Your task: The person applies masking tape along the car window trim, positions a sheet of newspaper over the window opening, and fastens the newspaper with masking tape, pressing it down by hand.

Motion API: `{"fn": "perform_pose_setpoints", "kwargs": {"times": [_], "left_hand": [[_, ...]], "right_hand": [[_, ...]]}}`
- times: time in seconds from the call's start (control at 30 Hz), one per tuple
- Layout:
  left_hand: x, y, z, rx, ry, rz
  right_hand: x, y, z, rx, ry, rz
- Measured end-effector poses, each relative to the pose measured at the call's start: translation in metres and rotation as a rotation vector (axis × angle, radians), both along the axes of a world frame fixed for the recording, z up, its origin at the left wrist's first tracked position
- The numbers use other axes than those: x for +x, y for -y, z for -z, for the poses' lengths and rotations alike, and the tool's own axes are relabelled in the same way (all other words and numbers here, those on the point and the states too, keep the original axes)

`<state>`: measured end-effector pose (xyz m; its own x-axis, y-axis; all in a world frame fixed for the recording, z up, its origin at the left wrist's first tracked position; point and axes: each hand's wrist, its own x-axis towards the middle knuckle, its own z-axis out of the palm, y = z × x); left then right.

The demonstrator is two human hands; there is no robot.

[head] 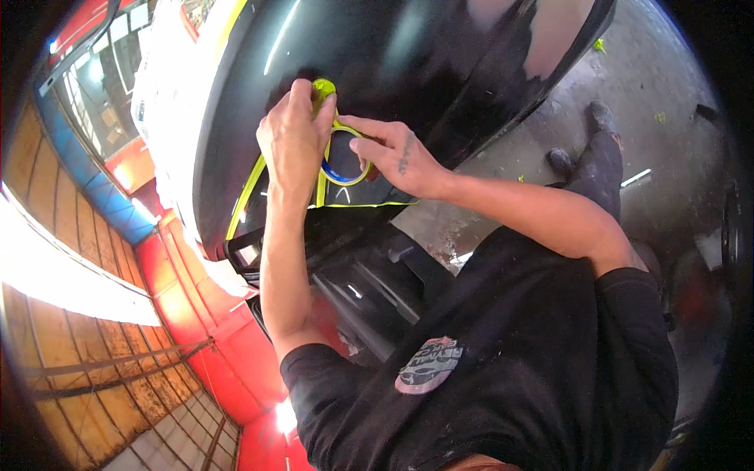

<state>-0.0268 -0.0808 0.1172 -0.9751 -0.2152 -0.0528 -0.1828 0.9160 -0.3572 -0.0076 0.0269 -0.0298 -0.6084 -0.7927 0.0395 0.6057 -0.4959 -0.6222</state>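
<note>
My left hand (294,132) pinches a crumpled yellow-green piece of masking tape (324,88) between thumb and fingers, just above a glossy black car body panel (377,70). Beside it, my right hand (406,159) grips a roll of the same tape (339,176), its blue inner core facing up. The index finger reaches along the roll's upper rim towards the left hand. A tape strip (246,197) runs along the panel near the left forearm, and another tape edging (365,205) follows the panel's lower border. My left hand hides where the pinched tape joins other tape.
Below the taped border is another dark vehicle part (365,282). Grey concrete floor (648,141) lies to the right, with scraps of yellow-green tape (599,46). A dark-trousered leg (598,171) and shoes stand there. A red wall (235,347) rises at left.
</note>
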Motion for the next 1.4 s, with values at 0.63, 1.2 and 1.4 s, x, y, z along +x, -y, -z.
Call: {"fn": "perform_pose_setpoints", "kwargs": {"times": [0.63,1.2,1.4], "left_hand": [[0.003,0.011,0.002,0.063,-0.122,0.042],[0.027,0.013,0.034,-0.019,-0.372,0.047],[0.033,0.012,0.054,0.121,-0.562,-0.085]], "right_hand": [[0.005,0.001,0.012,0.154,-0.480,0.207],[0.032,-0.063,0.080,0.189,-0.687,-0.274],[0.004,-0.095,0.067,0.279,-0.692,-0.411]]}}
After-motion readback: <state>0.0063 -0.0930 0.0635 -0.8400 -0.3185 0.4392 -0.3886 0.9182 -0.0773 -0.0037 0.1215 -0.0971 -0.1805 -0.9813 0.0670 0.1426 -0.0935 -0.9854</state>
